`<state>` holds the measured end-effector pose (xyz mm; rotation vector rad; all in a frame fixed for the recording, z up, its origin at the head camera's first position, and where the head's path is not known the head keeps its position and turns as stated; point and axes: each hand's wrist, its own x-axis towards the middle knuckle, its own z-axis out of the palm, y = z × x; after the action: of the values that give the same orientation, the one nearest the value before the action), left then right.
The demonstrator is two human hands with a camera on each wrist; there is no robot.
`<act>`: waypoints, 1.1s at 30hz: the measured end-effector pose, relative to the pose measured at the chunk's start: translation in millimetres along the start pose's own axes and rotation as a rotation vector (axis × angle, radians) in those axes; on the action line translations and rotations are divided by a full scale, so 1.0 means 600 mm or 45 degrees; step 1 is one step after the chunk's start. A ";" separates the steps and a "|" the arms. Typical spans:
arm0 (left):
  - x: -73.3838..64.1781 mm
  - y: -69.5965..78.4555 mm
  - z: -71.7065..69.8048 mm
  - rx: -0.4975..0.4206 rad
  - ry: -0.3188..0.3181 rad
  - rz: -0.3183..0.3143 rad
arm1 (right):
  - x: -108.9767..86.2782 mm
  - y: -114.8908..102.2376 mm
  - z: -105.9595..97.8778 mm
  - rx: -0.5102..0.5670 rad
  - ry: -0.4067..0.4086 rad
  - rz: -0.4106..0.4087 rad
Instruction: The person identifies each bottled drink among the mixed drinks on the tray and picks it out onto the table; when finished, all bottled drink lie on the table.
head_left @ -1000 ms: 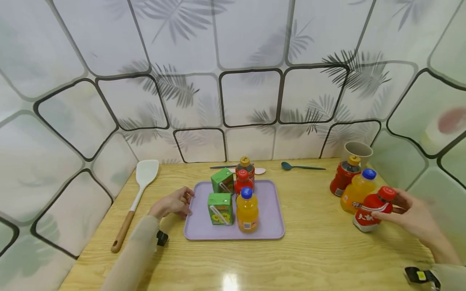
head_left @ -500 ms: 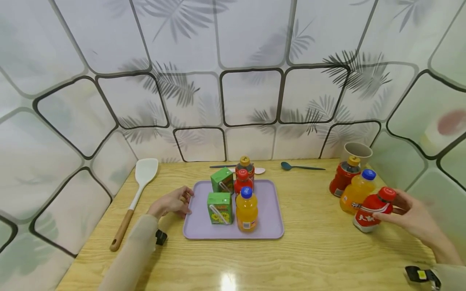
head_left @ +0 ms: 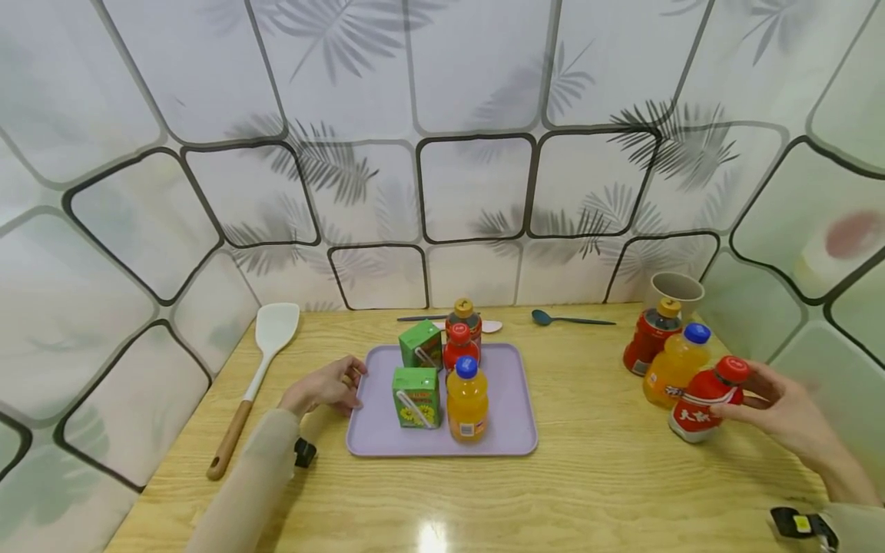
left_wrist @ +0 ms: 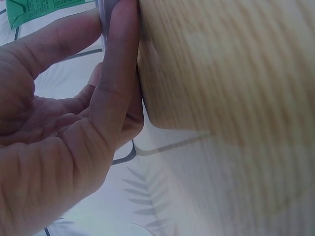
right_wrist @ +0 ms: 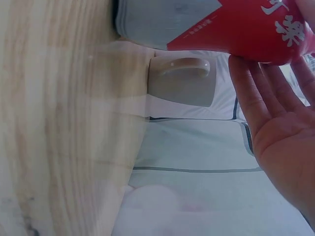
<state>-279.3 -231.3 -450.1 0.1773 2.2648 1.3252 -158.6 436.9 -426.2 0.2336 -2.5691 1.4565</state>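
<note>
At the left rim of a lilac tray (head_left: 442, 443), my left hand (head_left: 333, 386) pinches the edge between thumb and fingers; the left wrist view shows the tray's edge (left_wrist: 105, 14) between them. On the tray stand two green juice cartons (head_left: 417, 399), an orange drink bottle (head_left: 467, 403) with a blue cap, a small red bottle (head_left: 459, 347) and a gold-capped bottle (head_left: 464, 311). Far right, my right hand (head_left: 784, 407) grips a red drink bottle (head_left: 698, 407) near its top. That bottle stands slightly tilted, its grey base (right_wrist: 162, 19) close to the tabletop.
Behind the held bottle stand another orange bottle (head_left: 674, 367), a dark red bottle (head_left: 650, 338) and a beige mug (head_left: 676, 288). A white spatula (head_left: 263, 369) with wooden handle lies at left. A dark spoon (head_left: 570, 319) lies near the patterned back wall (head_left: 477, 192).
Both hands keep their holds on the tray and the red bottle. The whole view shifts very slightly; nothing else visibly moves.
</note>
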 end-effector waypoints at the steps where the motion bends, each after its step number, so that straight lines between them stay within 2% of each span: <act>1: 0.000 0.000 0.000 0.000 -0.002 0.000 | 0.000 -0.001 -0.001 0.004 0.010 0.000; 4: 0.001 -0.001 0.001 -0.002 -0.004 -0.001 | 0.002 -0.009 -0.005 0.027 0.048 0.017; 7: 0.001 0.000 0.001 -0.004 -0.002 0.000 | 0.006 -0.020 -0.006 0.002 0.130 0.017; 12: 0.002 0.001 0.002 0.000 -0.002 -0.004 | 0.012 -0.043 -0.003 -0.025 0.313 -0.064; 17: 0.002 0.006 0.002 0.015 0.000 -0.010 | 0.016 -0.066 0.002 -0.014 0.429 -0.097; 22: 0.002 0.007 0.001 0.025 0.008 -0.013 | 0.022 -0.088 0.007 -0.057 0.460 -0.122; 30: 0.000 0.004 0.000 0.022 -0.005 -0.007 | 0.033 -0.112 0.016 -0.079 0.450 -0.179; 33: -0.001 0.001 0.000 0.016 -0.008 0.000 | 0.040 -0.121 0.021 -0.063 0.416 -0.177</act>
<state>-279.2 -231.2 -449.3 0.1857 2.2679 1.3089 -166.9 388.2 -366.5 0.1491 -2.2760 1.2622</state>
